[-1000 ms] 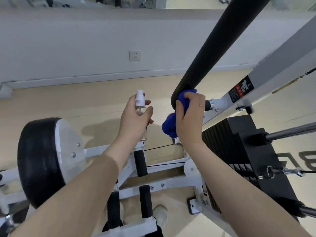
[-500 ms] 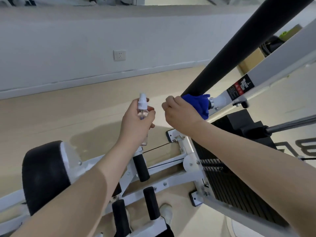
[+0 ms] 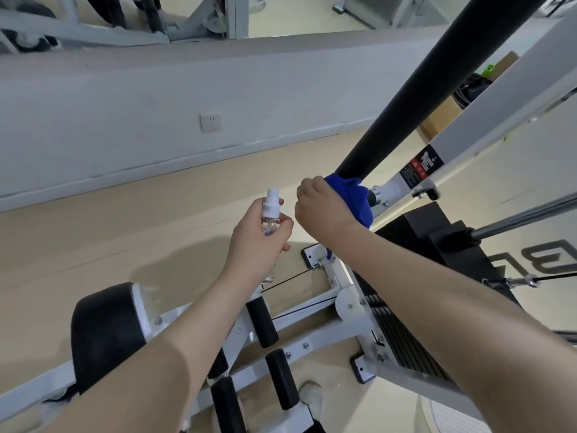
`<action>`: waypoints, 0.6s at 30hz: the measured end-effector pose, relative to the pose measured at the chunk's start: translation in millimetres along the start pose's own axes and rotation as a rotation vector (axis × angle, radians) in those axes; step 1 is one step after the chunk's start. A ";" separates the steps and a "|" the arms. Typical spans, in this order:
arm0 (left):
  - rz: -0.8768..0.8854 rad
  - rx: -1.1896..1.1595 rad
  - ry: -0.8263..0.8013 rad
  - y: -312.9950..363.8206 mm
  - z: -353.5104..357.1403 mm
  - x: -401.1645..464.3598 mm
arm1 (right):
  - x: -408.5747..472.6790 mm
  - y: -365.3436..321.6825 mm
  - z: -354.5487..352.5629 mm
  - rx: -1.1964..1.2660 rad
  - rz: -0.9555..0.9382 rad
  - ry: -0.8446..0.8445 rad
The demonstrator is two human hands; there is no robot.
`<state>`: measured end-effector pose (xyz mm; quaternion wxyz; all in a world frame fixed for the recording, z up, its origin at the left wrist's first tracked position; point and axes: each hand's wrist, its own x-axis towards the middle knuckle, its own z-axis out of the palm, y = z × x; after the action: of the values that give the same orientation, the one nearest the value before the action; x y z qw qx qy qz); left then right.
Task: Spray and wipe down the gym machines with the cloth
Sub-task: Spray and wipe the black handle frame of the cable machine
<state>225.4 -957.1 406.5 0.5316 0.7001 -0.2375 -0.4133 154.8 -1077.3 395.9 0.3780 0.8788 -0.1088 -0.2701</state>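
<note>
A thick black padded bar [image 3: 421,89] of the gym machine runs from the top right down to the middle of the view. My right hand [image 3: 321,207] grips a blue cloth [image 3: 352,195] wrapped round the bar's lower end. Just to its left, my left hand [image 3: 259,242] holds a small clear spray bottle [image 3: 270,214] upright, its white nozzle on top. The white machine frame [image 3: 312,335] with black foam rollers lies below both arms.
A black weight stack [image 3: 437,245] stands at the right, with a steel rod [image 3: 524,220] and a cable beside it. A round black pad [image 3: 103,332] sits at the lower left. A grey wall with a socket [image 3: 211,122] runs behind, above a wooden floor.
My right hand has turned the cloth round the bar's lower end, from the left side to the right side. My view has tilted up. The left hand keeps the bottle in about the same place.
</note>
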 end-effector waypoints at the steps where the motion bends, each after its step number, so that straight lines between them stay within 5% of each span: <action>1: -0.004 -0.008 0.002 0.8 0.0 -3.2 | -8.3 9.2 -4.6 -0.002 0.024 0.029; 7: 0.015 -0.050 0.006 9.4 9.9 -4.6 | -43.8 87.7 -30.6 -0.031 0.483 0.548; 10: 0.023 -0.078 0.029 9.5 15.3 -1.8 | -31.0 68.5 -27.3 -0.094 0.493 0.459; 13: 0.024 -0.074 0.041 6.2 16.2 -4.2 | -24.9 26.3 -9.0 -0.011 0.188 0.181; 18: 0.044 -0.045 0.075 10.9 16.1 -13.2 | -34.5 43.2 -14.2 0.052 0.104 0.208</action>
<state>206.0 -959.2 419.5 0.5648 0.6974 -0.2234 -0.3804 134.7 -1084.9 448.8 0.3781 0.9046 -0.1216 -0.1547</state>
